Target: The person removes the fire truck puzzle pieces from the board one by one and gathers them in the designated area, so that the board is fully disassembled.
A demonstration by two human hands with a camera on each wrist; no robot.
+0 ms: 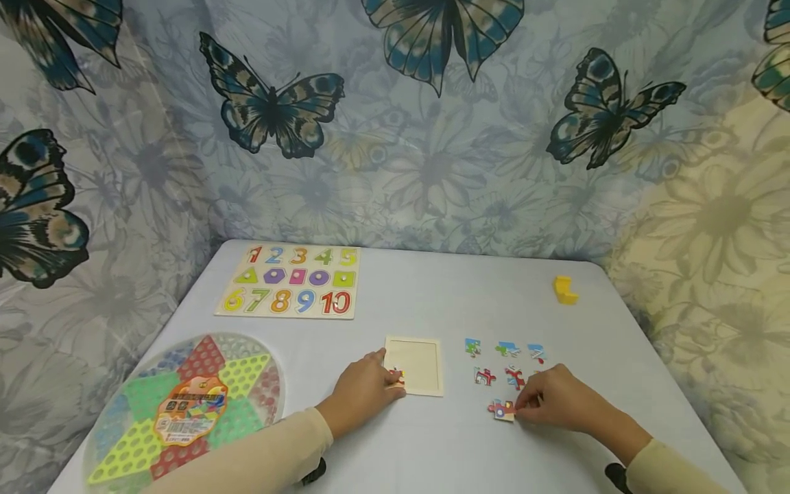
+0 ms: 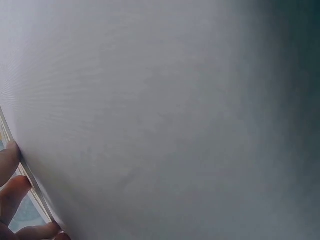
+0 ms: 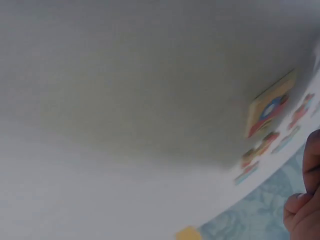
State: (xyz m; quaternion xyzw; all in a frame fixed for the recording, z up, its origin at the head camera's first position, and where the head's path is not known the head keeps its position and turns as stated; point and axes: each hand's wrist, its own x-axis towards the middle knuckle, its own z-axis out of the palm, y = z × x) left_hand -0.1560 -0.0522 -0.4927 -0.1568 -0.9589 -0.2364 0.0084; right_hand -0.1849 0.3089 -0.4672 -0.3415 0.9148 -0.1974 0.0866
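Observation:
In the head view my left hand [image 1: 361, 385] rests at the left side of a shallow square wooden puzzle tray [image 1: 422, 394], its fingers spread over the edge. A jigsaw piece lies in the tray's lower left corner, partly covered by those fingers. The left wrist view catches the fingertips [image 2: 15, 192] at the tray's rim. My right hand [image 1: 564, 399] pinches the right edge of a jigsaw piece [image 1: 501, 410] with a red and blue picture. That piece [image 3: 270, 107] shows a pale wooden edge in the right wrist view; the pinching fingertips are hidden there.
Other jigsaw pieces [image 1: 507, 348] lie in rows right of the tray. A yellow block [image 1: 564, 290] stands at the back right. Behind on the left lies a number board [image 1: 290, 310]; a round, coloured board with a label [image 1: 247, 374] is near my left sleeve.

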